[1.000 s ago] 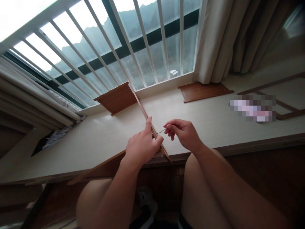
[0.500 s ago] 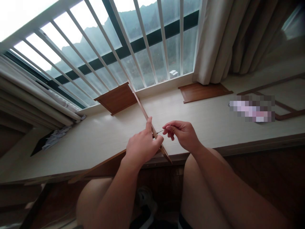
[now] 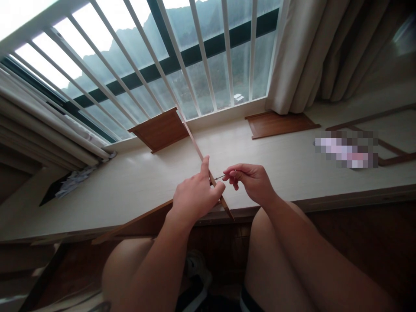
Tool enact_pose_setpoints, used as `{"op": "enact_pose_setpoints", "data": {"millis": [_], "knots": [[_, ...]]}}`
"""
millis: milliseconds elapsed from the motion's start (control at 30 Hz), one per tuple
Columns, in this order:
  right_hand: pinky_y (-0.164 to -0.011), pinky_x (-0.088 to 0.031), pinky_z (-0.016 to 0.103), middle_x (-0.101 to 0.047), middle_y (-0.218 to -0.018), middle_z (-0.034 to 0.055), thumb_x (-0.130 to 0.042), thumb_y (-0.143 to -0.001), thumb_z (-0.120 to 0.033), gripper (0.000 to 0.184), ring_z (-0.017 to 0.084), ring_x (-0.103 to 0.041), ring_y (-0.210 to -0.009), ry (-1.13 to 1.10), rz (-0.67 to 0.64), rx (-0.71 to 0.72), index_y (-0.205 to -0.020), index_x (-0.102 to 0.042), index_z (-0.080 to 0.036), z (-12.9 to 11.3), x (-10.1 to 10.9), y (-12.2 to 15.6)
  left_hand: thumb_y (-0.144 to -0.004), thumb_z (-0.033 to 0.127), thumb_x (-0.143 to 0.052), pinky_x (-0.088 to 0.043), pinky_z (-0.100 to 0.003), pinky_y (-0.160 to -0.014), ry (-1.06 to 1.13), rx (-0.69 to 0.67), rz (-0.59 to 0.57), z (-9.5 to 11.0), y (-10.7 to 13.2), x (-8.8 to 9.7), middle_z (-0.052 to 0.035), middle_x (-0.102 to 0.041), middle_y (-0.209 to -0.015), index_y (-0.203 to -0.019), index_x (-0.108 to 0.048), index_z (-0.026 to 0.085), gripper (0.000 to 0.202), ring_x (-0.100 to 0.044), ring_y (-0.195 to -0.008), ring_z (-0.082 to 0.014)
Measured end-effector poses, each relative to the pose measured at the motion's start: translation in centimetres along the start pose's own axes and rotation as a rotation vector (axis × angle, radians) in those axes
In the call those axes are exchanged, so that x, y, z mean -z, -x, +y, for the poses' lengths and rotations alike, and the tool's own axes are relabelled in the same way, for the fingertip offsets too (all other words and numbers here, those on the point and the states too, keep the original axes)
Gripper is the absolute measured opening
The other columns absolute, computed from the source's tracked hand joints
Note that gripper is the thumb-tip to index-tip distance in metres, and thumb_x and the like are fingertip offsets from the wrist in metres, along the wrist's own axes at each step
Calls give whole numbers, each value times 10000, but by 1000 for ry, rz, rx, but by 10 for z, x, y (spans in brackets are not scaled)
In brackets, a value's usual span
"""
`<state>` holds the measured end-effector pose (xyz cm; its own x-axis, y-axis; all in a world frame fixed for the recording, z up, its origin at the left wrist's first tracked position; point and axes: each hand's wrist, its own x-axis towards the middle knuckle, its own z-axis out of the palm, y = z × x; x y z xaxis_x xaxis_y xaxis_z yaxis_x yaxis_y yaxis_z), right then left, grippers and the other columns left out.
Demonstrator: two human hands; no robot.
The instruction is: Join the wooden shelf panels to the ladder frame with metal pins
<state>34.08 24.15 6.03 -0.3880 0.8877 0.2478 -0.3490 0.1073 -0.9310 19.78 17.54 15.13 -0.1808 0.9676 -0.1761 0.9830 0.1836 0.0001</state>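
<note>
My left hand (image 3: pixel 194 196) is closed around the near end of a thin wooden panel (image 3: pixel 191 138) standing on edge above the pale window ledge (image 3: pixel 136 186). Its index finger lies along the panel's edge. My right hand (image 3: pixel 250 180) pinches a thin metal pin (image 3: pixel 220 177), whose tip touches the panel's right face just beside my left fingers.
A brown wooden panel (image 3: pixel 160 129) leans at the window bars. Another brown panel (image 3: pixel 281 123) lies flat by the curtain (image 3: pixel 312 52). A wooden frame (image 3: pixel 394 149) rests at the right. Crumpled paper (image 3: pixel 73 180) sits at the ledge's left. My bare knees are below.
My right hand has moved the pin leftward until its tip meets the panel. My left hand keeps its grip on the panel.
</note>
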Motion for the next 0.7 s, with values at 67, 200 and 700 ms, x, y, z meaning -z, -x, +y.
{"op": "enact_pose_setpoints", "data": {"millis": [67,200,700], "knots": [[-448,-452,250,-701,-721,65,-672,-808,-345,225,122,-546,-556,3,-1,-18,-886,-733,-143,1,0,-2,-887,544,-292,-455,-398,-771,-2,-10,5,-1,0,-1,-120,-688,-1091,-1513,-48,266,727,-656,-942,-336],[-424,-400,228,-661,-632,47,-637,-829,-392,279,103,-518,-504,38,11,-62,-819,-725,-128,0,-2,-5,-890,543,-281,-453,-405,-769,3,-25,9,-3,-1,-4,-114,-691,-1085,-1516,-7,274,735,-656,-940,-338],[-356,-321,220,-566,-473,25,-539,-867,-484,426,95,-456,-388,-20,129,-158,-642,-630,-134,3,-9,-9,-886,520,-315,-455,-389,-773,-1,0,8,1,0,-1,-103,-694,-1051,-1511,-12,279,735,-657,-940,-317]]}}
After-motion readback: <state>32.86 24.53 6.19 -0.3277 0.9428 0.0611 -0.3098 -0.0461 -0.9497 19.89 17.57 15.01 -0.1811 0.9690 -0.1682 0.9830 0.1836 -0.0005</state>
